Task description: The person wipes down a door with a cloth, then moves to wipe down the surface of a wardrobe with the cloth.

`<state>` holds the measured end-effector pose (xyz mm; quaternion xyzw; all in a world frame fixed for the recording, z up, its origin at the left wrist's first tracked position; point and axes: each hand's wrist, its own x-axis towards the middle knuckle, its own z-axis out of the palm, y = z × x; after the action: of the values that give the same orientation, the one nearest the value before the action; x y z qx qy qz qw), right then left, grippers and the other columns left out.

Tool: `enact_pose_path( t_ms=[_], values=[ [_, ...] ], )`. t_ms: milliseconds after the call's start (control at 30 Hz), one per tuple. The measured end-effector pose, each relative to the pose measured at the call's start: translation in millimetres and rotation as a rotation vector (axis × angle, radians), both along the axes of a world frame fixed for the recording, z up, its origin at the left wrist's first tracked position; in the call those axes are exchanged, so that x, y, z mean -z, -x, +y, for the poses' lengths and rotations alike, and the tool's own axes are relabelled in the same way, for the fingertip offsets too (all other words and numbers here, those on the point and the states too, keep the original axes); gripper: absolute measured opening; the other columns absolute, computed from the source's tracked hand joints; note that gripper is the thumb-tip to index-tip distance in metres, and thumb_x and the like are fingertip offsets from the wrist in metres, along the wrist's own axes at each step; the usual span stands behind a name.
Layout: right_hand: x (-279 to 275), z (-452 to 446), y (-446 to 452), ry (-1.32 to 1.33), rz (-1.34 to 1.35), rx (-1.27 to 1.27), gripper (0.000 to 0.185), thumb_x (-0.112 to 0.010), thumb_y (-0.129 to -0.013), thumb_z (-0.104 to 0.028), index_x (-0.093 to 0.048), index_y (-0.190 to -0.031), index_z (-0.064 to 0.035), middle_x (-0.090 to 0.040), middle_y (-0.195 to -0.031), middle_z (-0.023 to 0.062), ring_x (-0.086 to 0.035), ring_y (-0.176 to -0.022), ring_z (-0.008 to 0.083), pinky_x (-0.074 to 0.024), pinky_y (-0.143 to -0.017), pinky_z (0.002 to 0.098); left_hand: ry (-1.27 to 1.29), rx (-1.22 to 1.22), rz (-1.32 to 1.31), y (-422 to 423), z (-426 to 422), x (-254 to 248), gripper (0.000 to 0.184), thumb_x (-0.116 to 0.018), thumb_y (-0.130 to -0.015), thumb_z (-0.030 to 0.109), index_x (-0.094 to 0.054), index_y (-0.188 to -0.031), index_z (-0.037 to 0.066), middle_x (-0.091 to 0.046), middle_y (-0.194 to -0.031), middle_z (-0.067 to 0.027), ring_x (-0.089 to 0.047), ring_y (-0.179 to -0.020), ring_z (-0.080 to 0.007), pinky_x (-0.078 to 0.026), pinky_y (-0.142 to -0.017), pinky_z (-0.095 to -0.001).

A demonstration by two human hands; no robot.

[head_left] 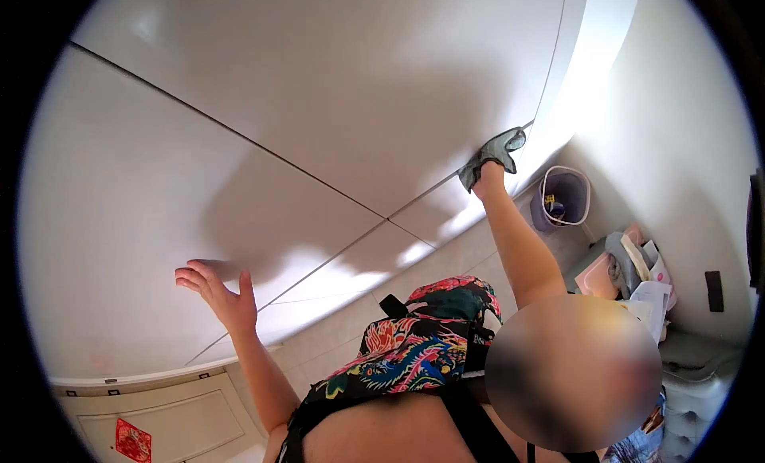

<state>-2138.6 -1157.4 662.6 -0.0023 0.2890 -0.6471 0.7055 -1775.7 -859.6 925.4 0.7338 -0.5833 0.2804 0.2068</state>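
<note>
Grey-green cloth mitt (500,149): seen at 2 o'clock, laid over the dark panel seam (430,190); how firmly it is pressed cannot be told.
Right hand (492,168): covered by the mitt, with only its heel and the wrist bare; whether the fingers inside are spread or pressed together cannot be told.
Left hand (221,294): held out at 8 o'clock, nothing seen in it, fingers set close side by side and thumb spread well away; contact with the white panel (143,200) cannot be confirmed.
Fabric: judged light, soft and limp, hardly fragile; bunching or twisting may be expected if it is loosely fitted.
Panel face: apparently smooth and stiff, so easy sliding is expected, though cloth might be snagged at the seam.
Hold: judged best taken by the cuff, at the mitt's wrist end, toward 7 o'clock.
Lilac bucket (567,183): placed near 3 o'clock, with small items held inside.
</note>
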Motion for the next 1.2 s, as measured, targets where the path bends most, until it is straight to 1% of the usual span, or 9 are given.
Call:
enact_pose_path(
  t_ms=[233,400,700,833,900,1000,1133,1167,1200],
  values=[
    [-4.8,-15.2,7.8,-0.103,-0.017,-0.11,0.018,-0.045,-0.092,-0.029,-0.052,-0.098,-0.0131,-0.053,-0.089,0.0016,-0.05,-0.078,0.0179,-0.0454,-0.071,0.0325,0.014,0.011,-0.013,-5.5,0.1,2.5,0.089,-0.062,-0.08,0.029,-0.002,-0.143,0.009,0.01,-0.147,-0.0211,0.009,-0.132,-0.0493,-0.003,-0.106,-0.0554],
    [11.1,-8.3,6.4,-0.109,-0.035,0.039,0.016,-0.043,-0.093,-0.026,-0.051,-0.098,-0.0131,-0.053,-0.086,0.0024,-0.051,-0.077,0.0185,-0.0458,-0.068,0.0335,0.003,-0.03,-0.001,-5.8,0.4,4.7,0.091,-0.063,-0.079,0.029,-0.002,-0.143,0.01,0.01,-0.147,-0.0208,0.009,-0.132,-0.0493,-0.005,-0.106,-0.0553],
    [18.6,4.2,-10.7,-0.053,-0.069,0.003,0.018,-0.045,-0.093,-0.029,-0.054,-0.093,-0.0139,-0.056,-0.085,0.0018,-0.055,-0.08,0.019,-0.0484,-0.075,0.0365,0.029,-0.02,0.001,-1.9,-0.1,4.1,0.09,-0.064,-0.079,0.029,-0.003,-0.143,0.011,0.009,-0.147,-0.0212,0.008,-0.131,-0.0497,-0.007,-0.106,-0.0551],
    [-34.5,42.8,-58.9,-0.155,0.017,-0.077,0.025,-0.043,-0.093,-0.029,-0.046,-0.116,-0.0181,-0.05,-0.11,0.0007,-0.046,-0.101,0.0167,-0.0393,-0.089,0.0317,0.034,-0.026,-0.005,-4.7,-0.9,6.7,0.089,-0.064,-0.081,0.031,-0.005,-0.143,0.009,0.009,-0.147,-0.0219,0.008,-0.132,-0.0481,-0.007,-0.105,-0.0563],
    [-27.5,29.9,-62.3,-0.13,0.144,0.024,0.026,-0.043,-0.091,-0.042,-0.049,-0.106,-0.0208,-0.051,-0.095,-0.0025,-0.048,-0.089,0.015,-0.0428,-0.079,0.0336,0.037,-0.028,-0.002,-7.5,-0.1,8.9,0.089,-0.064,-0.082,0.031,-0.004,-0.143,0.01,0.009,-0.147,-0.0212,0.008,-0.132,-0.0476,-0.007,-0.106,-0.056],
    [-17.3,-13.4,-35.2,-0.062,0.436,0.26,0.064,-0.038,-0.085,-0.06,-0.031,-0.134,-0.0174,-0.039,-0.129,0.0007,-0.038,-0.114,0.0194,-0.0321,-0.097,0.039,0.003,-0.056,0.012,-7.1,1.6,5.2,0.09,-0.064,-0.081,0.028,-0.002,-0.143,0.01,0.01,-0.147,-0.0206,0.009,-0.132,-0.0473,-0.005,-0.106,-0.0556],
    [-60.1,-76.1,40.2,0.369,0.919,0.549,0.069,-0.038,-0.092,-0.045,-0.009,-0.141,-0.0053,-0.019,-0.145,0.0124,-0.018,-0.133,0.0266,-0.0208,-0.105,0.0416,-0.009,-0.065,0.01,-4.6,-0.8,5.5,0.092,-0.066,-0.078,0.024,-0.003,-0.143,0.009,0.011,-0.146,-0.0226,0.01,-0.132,-0.0477,-0.005,-0.106,-0.055],
    [-63.7,-97.0,54.9,0.278,1.194,0.66,0.063,-0.04,-0.094,-0.033,-0.011,-0.139,-0.0004,-0.026,-0.14,0.0131,-0.026,-0.129,0.0262,-0.0224,-0.105,0.0369,-0.013,-0.068,0.01,-4.8,0.6,5.4,0.093,-0.066,-0.078,0.025,-0.001,-0.143,0.009,0.012,-0.146,-0.0235,0.012,-0.132,-0.0468,-0.004,-0.106,-0.0549],
    [-71.9,-109.7,73.6,0.281,1.19,0.63,0.063,-0.04,-0.094,-0.033,-0.011,-0.139,-0.0004,-0.026,-0.14,0.0131,-0.026,-0.129,0.0262,-0.0224,-0.105,0.0369,-0.026,-0.093,0.007,-3.4,1.8,5.7,0.093,-0.066,-0.078,0.025,-0.001,-0.143,0.009,0.012,-0.146,-0.0235,0.012,-0.132,-0.0468,-0.004,-0.106,-0.0549]
  ],
)
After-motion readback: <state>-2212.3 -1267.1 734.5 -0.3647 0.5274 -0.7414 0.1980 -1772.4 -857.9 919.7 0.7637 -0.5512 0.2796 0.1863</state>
